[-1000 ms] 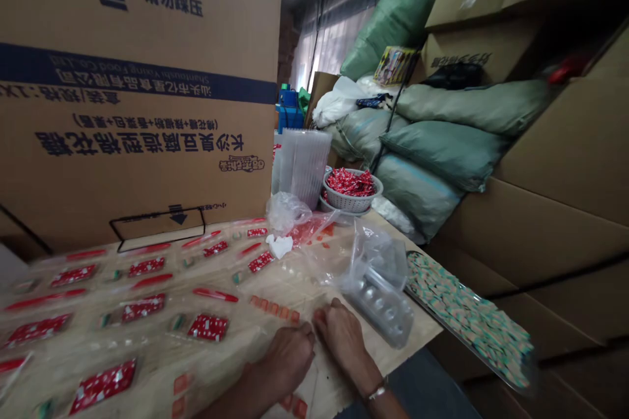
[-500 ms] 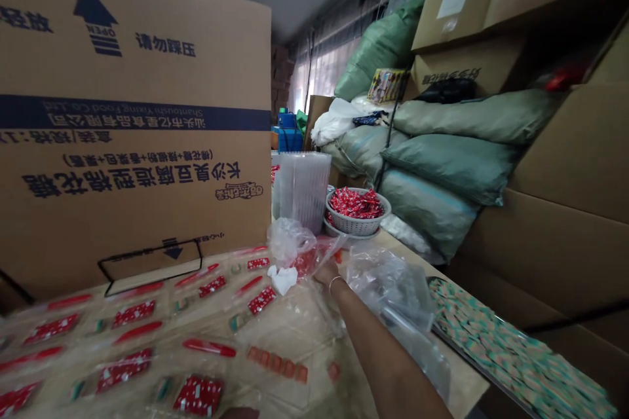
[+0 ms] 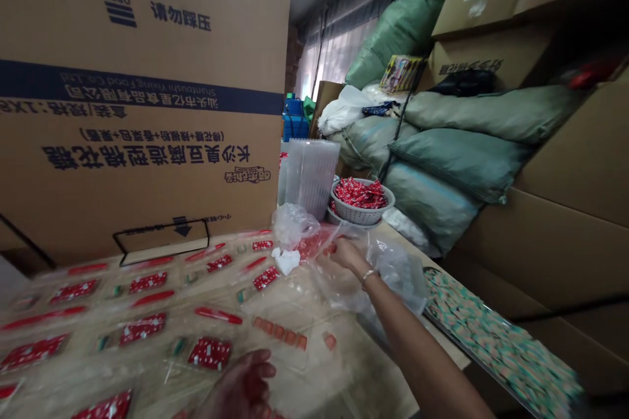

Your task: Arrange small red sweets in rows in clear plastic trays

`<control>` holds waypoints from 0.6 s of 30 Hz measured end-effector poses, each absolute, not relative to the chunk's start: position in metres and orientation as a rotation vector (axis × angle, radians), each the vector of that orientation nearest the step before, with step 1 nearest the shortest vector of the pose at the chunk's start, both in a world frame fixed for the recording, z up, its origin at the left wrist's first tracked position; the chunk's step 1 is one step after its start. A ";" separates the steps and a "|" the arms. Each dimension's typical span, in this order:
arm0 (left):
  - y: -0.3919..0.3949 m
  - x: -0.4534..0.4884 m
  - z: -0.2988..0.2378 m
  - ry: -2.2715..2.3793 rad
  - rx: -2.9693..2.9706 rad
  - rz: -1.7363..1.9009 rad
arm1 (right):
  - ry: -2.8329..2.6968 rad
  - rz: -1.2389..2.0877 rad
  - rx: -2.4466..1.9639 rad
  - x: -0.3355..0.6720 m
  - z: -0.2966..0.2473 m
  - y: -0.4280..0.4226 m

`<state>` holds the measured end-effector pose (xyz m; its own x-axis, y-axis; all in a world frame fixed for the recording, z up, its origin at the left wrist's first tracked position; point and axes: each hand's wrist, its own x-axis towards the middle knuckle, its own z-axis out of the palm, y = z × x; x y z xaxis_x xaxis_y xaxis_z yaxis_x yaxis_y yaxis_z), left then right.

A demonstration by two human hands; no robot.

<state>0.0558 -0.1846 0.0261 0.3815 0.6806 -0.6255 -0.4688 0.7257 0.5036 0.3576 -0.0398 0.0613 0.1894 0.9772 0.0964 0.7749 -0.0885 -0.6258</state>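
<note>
My right hand point(image 3: 345, 254) reaches over the table to a clear plastic bag point(image 3: 314, 242) of red-orange pieces. Its fingers are closed at the bag's mouth, with a bit of orange-red between or beside them. Low in the view, my left hand point(image 3: 240, 383) hovers with loosely curled, parted fingers and nothing visible in it. Beyond it, a row of small orange blocks point(image 3: 280, 332) lies on a clear plastic tray, and a single orange block point(image 3: 329, 340) rests to the right. Nearby trays hold red dotted sachets point(image 3: 210, 352) and red sticks point(image 3: 219, 315).
A big cardboard box point(image 3: 147, 163) stands at the back left. Behind the bag are stacked clear trays point(image 3: 312, 177) and a grey basket point(image 3: 362, 212) of red sachets. A long tray of green-orange pieces point(image 3: 491, 334) runs along the right. Green sacks point(image 3: 457, 163) are piled behind.
My left hand has risen into view from the bottom edge. My right hand stays at the bag, its wrist and forearm now further right in the picture. The view has shifted slightly.
</note>
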 end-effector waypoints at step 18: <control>-0.190 0.072 0.027 0.588 -0.004 1.110 | -1.613 0.427 -1.032 0.143 0.026 -0.211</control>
<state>0.0724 -0.1903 0.0272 0.3089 0.8394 -0.4471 -0.8414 0.4604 0.2830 0.1432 -0.2111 0.0263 0.0010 0.7987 0.6017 0.3963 0.5521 -0.7335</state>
